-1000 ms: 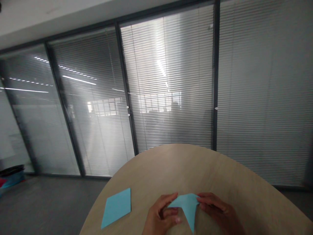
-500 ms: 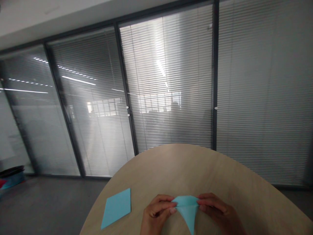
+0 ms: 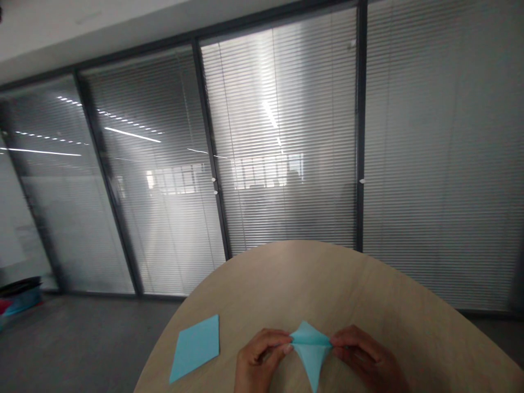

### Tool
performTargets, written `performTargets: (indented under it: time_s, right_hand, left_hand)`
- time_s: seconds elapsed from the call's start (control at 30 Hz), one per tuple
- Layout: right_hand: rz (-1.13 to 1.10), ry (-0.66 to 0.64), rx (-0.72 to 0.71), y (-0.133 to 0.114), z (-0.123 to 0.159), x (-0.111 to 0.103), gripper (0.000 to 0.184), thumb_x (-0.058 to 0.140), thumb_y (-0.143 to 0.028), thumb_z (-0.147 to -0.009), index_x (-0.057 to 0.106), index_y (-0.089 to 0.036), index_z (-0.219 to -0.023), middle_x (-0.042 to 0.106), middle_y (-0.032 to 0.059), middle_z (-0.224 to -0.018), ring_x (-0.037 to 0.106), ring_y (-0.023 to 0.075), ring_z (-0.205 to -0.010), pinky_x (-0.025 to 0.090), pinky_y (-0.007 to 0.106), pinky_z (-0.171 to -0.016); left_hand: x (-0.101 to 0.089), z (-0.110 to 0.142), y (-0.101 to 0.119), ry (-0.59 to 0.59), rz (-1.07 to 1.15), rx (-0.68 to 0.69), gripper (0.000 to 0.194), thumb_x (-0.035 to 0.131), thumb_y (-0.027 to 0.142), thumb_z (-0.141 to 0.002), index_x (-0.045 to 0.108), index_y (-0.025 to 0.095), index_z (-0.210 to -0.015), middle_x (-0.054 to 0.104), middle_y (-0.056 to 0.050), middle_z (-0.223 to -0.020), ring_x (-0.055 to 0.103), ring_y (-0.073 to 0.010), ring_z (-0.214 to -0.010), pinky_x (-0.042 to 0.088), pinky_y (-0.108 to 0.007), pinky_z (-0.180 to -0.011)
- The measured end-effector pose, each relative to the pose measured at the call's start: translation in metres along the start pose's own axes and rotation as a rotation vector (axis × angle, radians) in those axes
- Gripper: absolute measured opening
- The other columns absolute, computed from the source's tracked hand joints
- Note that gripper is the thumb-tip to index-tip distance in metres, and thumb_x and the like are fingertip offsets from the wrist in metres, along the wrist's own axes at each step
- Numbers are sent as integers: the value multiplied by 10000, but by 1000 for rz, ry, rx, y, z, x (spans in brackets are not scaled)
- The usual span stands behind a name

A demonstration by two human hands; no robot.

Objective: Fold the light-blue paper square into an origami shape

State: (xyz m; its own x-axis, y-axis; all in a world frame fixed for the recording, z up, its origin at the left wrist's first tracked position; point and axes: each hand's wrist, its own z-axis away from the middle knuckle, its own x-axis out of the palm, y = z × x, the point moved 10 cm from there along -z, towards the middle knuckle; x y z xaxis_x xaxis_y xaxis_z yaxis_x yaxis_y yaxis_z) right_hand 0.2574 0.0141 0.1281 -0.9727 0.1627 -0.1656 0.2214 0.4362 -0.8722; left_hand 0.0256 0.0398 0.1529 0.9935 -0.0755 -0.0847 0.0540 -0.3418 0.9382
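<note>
Left hand (image 3: 260,357) and right hand (image 3: 365,352) pinch folded blue paper (image 3: 312,355); black-rimmed bin (image 3: 22,295) on floor (image 3: 102,338) (contents hidden).

First paper (image 3: 312,352) between left hand (image 3: 261,356) and right hand (image 3: 366,356), second paper (image 3: 196,348) leftward on the counter (image 3: 303,284), blinds (image 3: 286,131) behind.

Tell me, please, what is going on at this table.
A person is working a piece of light-blue paper with both bare hands. The left hand pinches one side and the right hand the other, with a crease running between them. A blue sheet lies untouched on the table, beyond the left hand's outer side.
</note>
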Motion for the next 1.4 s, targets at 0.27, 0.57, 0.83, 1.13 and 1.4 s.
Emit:
performTargets:
  time_s: [0.27, 0.57, 0.83, 1.13, 1.4]
  right_hand:
    - [21, 9, 49, 0, -1, -4, 156, 703, -397, -810, 767, -279, -730, 746, 3, -758, 705, 190, -756, 546, 196, -708]
    - [2, -17, 71, 6, -3, -4, 153, 718, -385, -780, 793, -271, -711, 743, 9, -702, 707, 197, -703, 549, 209, -657]
    - [-152, 24, 258, 29, -1, -7, 226, 782, -399, -699, 796, -249, -868, 785, 30, -766, 726, 214, -689, 569, 239, -655]
    - [-104, 213, 216, 12, 1, -17, 224, 779, -406, -617, 660, -216, -621, 685, 1, -572, 679, 205, -575, 527, 230, -557]
    - [232, 180, 19, -3, 4, -17, 209, 690, -477, -773, 690, -277, -711, 752, -31, -676, 743, 176, -671, 558, 181, -629]
  left_hand:
    - [-5, 0, -9, 30, 21, -125, 251, 826, 465, -649, 815, 236, -753, 787, -63, -776, 695, -252, -764, 566, -307, -741]
    - [-3, -3, -12, 1, 181, -188, 444, 873, 480, -577, 793, 186, -899, 800, -110, -821, 713, -238, -700, 578, -312, -662]
    - [-8, -8, -9, -5, 183, -177, 496, 874, 520, -545, 797, 189, -906, 800, -132, -862, 708, -223, -637, 586, -325, -635]
    - [-13, -8, -6, 6, 160, -196, 526, 851, 556, -558, 794, 186, -926, 798, -137, -893, 707, -218, -631, 592, -345, -685]
    - [-8, -7, -13, 15, 273, -225, 804, 788, 610, -646, 594, 180, -1297, 731, -189, -1143, 637, -347, -1132, 569, -415, -844]
